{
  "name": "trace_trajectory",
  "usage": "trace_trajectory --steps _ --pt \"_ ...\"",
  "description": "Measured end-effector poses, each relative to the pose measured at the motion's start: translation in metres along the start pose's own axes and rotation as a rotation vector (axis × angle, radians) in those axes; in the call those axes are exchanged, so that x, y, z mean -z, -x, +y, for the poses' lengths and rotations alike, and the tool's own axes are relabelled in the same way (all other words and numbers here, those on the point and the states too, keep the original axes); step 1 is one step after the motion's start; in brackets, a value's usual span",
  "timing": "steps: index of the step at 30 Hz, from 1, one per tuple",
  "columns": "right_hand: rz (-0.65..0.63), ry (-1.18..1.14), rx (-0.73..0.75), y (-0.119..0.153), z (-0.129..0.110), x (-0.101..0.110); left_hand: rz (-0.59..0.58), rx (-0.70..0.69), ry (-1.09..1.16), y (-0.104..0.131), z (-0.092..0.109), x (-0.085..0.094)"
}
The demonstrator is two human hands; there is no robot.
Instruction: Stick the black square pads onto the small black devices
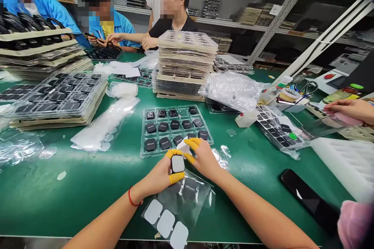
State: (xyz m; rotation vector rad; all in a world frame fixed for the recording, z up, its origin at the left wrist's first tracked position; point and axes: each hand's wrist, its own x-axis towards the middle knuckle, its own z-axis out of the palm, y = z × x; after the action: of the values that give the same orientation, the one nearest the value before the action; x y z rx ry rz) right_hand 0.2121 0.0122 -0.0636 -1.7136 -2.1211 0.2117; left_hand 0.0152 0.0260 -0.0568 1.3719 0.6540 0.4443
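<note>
My left hand (159, 175), with yellow finger covers, grips a small square watch body (177, 163) that has a pale face and dark rim. Just right of it, my right hand (204, 158) pinches a crumpled white cloth (184, 148) between yellow-covered fingers. Beyond both hands lies a clear tray (187, 112) with rows of dark square pieces; three in its back row look like watch faces. Below my hands is a clear plastic sheet (201, 202) with dark labelled squares, and white rounded stickers (165, 223) lie at its lower left.
Tray stacks stand at the back centre (187, 58) and left (87, 114). On the right are a black phone (309, 198), white foam (336, 163), bagged dark pieces (274, 130) and another person's hand (350, 108). People sit or stand across the table (96, 186).
</note>
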Motion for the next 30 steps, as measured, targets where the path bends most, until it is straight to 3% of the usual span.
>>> trace_trajectory --steps 3,6,8,11,15,20,23,26,30 --pt "-0.059 -0.095 0.049 -0.014 -0.007 -0.006 0.034 0.006 0.009 -0.003 -0.002 0.002" --pt "0.014 -0.256 0.081 -0.01 -0.015 0.003 0.09 0.036 -0.006 -0.005 -0.001 0.004" --pt "0.033 -0.319 0.204 -0.001 -0.023 0.009 0.086 0.01 -0.041 -0.005 0.002 0.005" --pt "0.052 -0.234 0.352 0.008 -0.034 0.007 0.053 -0.062 -0.11 -0.004 0.004 0.003" --pt "0.211 -0.148 0.269 0.011 -0.034 -0.004 0.07 0.029 -0.062 -0.002 0.002 0.001" --pt "0.179 -0.141 0.389 0.012 -0.033 -0.012 0.037 -0.027 -0.123 -0.004 0.0 0.002" --pt "0.209 -0.16 0.203 0.002 -0.023 -0.009 0.07 0.068 -0.044 -0.006 -0.001 0.003" --pt "0.101 -0.277 -0.052 -0.002 -0.01 0.002 0.183 0.109 0.036 -0.006 0.001 0.006" --pt "-0.341 -0.597 -0.158 0.004 -0.004 0.021 0.255 0.04 0.138 -0.004 0.01 0.016"
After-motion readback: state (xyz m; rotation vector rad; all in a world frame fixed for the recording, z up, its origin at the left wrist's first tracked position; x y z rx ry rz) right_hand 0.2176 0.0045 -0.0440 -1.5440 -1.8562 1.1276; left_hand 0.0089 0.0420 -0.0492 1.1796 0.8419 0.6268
